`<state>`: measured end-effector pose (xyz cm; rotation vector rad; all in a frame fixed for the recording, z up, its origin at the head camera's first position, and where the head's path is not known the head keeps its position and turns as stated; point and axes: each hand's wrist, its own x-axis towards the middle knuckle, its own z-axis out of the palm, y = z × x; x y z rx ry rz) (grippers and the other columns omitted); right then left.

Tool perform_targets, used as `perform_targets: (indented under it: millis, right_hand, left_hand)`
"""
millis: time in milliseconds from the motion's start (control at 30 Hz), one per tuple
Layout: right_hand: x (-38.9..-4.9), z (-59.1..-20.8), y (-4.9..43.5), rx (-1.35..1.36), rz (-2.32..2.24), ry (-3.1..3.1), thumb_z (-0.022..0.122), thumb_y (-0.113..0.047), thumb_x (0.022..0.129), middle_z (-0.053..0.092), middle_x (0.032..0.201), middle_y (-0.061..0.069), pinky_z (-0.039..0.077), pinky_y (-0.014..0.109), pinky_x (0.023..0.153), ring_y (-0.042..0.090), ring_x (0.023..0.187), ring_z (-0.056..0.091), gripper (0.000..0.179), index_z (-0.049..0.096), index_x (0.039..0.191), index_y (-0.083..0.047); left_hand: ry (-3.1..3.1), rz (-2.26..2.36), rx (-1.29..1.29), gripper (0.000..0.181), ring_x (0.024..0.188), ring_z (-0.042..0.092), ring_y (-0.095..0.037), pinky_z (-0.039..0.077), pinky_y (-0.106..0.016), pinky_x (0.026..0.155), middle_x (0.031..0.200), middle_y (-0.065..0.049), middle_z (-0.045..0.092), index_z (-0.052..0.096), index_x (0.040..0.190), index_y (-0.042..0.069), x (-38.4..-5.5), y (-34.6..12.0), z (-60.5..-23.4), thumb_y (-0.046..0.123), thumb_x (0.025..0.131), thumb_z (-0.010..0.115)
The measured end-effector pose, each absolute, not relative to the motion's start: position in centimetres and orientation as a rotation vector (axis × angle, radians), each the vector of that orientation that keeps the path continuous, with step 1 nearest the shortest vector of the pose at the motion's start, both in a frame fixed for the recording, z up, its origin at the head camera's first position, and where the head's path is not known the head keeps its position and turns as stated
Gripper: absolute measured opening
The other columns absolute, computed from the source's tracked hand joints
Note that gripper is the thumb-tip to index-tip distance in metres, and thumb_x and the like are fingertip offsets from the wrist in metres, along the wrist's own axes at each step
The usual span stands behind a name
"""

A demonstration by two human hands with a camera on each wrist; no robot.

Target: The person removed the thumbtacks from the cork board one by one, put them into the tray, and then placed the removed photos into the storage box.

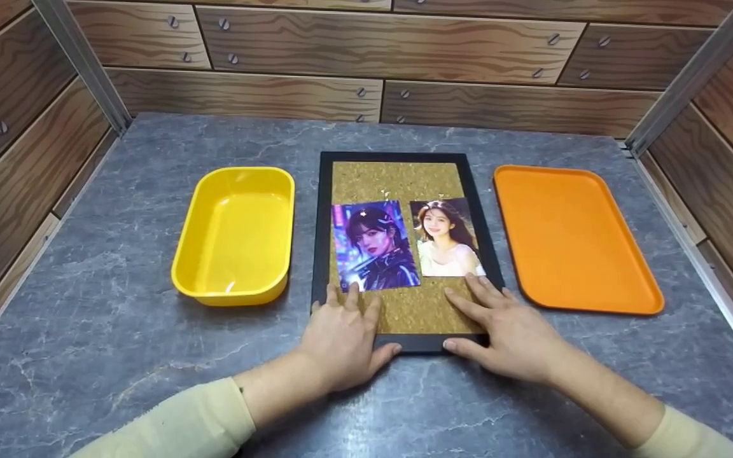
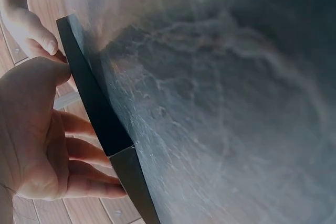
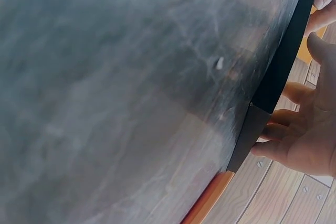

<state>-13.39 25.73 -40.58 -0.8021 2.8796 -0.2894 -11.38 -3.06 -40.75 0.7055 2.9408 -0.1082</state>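
A black-framed cork board (image 1: 411,312) lies flat on the table with two pictures on it. The left picture (image 1: 376,245) shows a dark-haired figure in neon purple; the right picture (image 1: 446,242) is a portrait in a white top. My left hand (image 1: 341,343) rests on the board's lower left corner, fingers extended, fingertips at the left picture's lower edge. On the lower right corner lies my right hand (image 1: 516,334), fingers spread, fingertips by the right picture's bottom. Both thumbs lie along the near frame edge (image 2: 92,87). The right wrist view shows the right hand (image 3: 315,124) beside the frame.
A deep yellow container (image 1: 239,235) stands left of the board. To the right lies a shallow orange tray (image 1: 576,242). Wood-patterned panels (image 1: 379,44) enclose the grey marbled table (image 1: 118,318) at the back and both sides.
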Motion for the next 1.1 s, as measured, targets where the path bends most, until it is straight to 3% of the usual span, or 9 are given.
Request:
perform_targets:
  millis: [300, 567, 800, 1100]
  right_hand:
    - [-13.4, -40.7, 25.6, -0.819, -0.306, 2.891, 0.056, -0.071, 0.099, 0.035, 0.166, 0.027, 0.031, 0.068, 0.119, 0.046, 0.153, 0.034, 0.084, 0.05, 0.16, -0.013]
    - [-13.4, -40.7, 25.6, -0.827, -0.302, 2.89, 0.056, -0.071, 0.099, 0.035, 0.166, 0.027, 0.031, 0.068, 0.119, 0.047, 0.152, 0.035, 0.083, 0.051, 0.159, -0.014]
    - [-13.5, -40.5, 25.7, -0.796, -0.287, 2.87, 0.053, -0.074, 0.099, 0.033, 0.168, 0.026, 0.029, 0.068, 0.12, 0.046, 0.154, 0.033, 0.085, 0.049, 0.161, -0.015]
    - [-13.5, -40.5, 25.8, -0.796, -0.274, 2.858, 0.051, -0.075, 0.1, 0.032, 0.168, 0.027, 0.03, 0.068, 0.12, 0.046, 0.154, 0.032, 0.086, 0.048, 0.161, -0.015]
  left_hand:
    - [3.008, -0.068, 0.809, 0.084, 0.133, 0.054, -0.058, 0.061, -0.054, 0.09, 0.154, -0.026, 0.053, 0.051, 0.158, 0.009, -12.0, -3.2, -40.4, 0.072, 0.103, 0.042]
    - [2.995, 0.053, 0.948, 0.08, 0.145, 0.046, -0.049, 0.047, -0.061, 0.11, 0.161, -0.022, 0.047, 0.045, 0.163, 0.012, -14.9, -2.8, -40.6, 0.068, 0.105, 0.043]
    - [2.955, 0.047, 1.085, 0.079, 0.155, 0.035, -0.04, 0.033, -0.06, 0.122, 0.167, -0.015, 0.04, 0.04, 0.165, 0.015, -17.8, -1.5, -41.1, 0.067, 0.106, 0.043]
    - [2.894, -0.005, 1.18, 0.079, 0.158, 0.028, -0.036, 0.025, -0.061, 0.125, 0.171, -0.01, 0.034, 0.036, 0.167, 0.02, -19.9, -0.2, -42.2, 0.07, 0.106, 0.039]
